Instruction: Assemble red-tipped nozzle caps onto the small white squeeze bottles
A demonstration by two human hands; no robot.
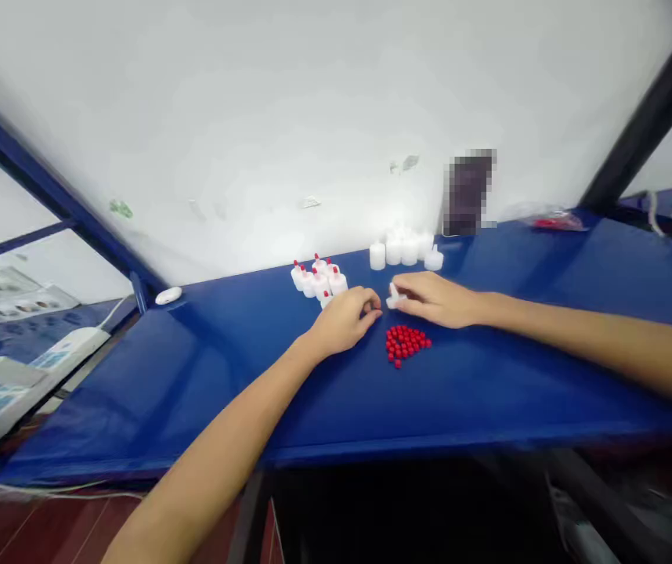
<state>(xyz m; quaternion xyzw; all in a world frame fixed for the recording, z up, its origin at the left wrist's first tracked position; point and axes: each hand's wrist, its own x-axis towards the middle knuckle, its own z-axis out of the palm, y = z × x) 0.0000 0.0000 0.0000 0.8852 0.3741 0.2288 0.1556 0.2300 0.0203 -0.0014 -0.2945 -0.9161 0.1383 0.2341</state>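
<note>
The bare left arm (227,440) slants in from the near left, left hand (343,319) curled. The bare right arm (576,331) extends from the right, right hand (437,299) pinching. The 2 hands face each other, near but apart.

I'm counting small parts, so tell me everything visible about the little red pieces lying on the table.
The red pieces are small, roundish and alike, with a plastic look. They lie loose in one close-set patch on the blue table, apparently a single layer, a few straying towards the near edge. The patch sits just nearer the viewer than the right hand; neither hand appears to touch it. Finer detail is too small to tell.
</note>
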